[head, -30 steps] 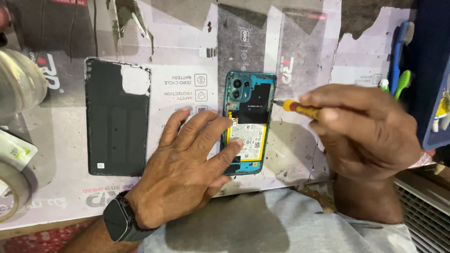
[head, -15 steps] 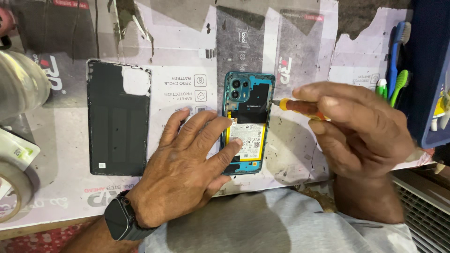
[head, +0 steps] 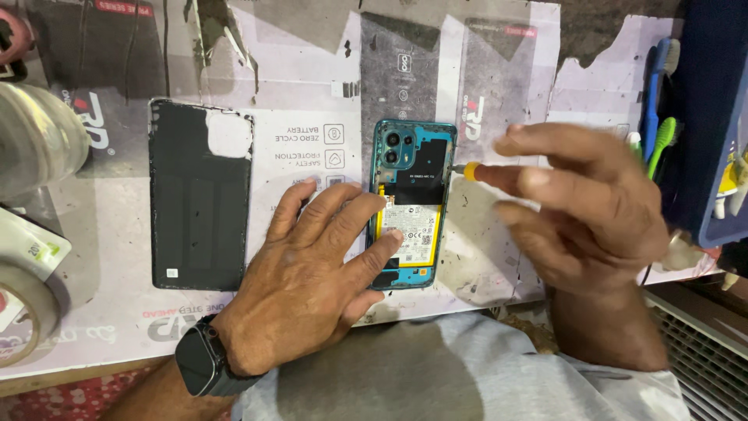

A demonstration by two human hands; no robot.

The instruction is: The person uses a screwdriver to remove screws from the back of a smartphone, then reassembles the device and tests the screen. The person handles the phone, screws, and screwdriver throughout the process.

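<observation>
The opened teal phone (head: 411, 204) is lying face down near the middle of the desk (head: 312, 117), toward its front edge. The left hand (head: 312, 273) is pressing flat on its lower left side, fingers spread. The right hand (head: 580, 206) is gripping an orange-handled screwdriver (head: 471, 170) whose tip is meeting the phone's right edge. The removed black back cover (head: 199, 204) is lying to the left.
</observation>
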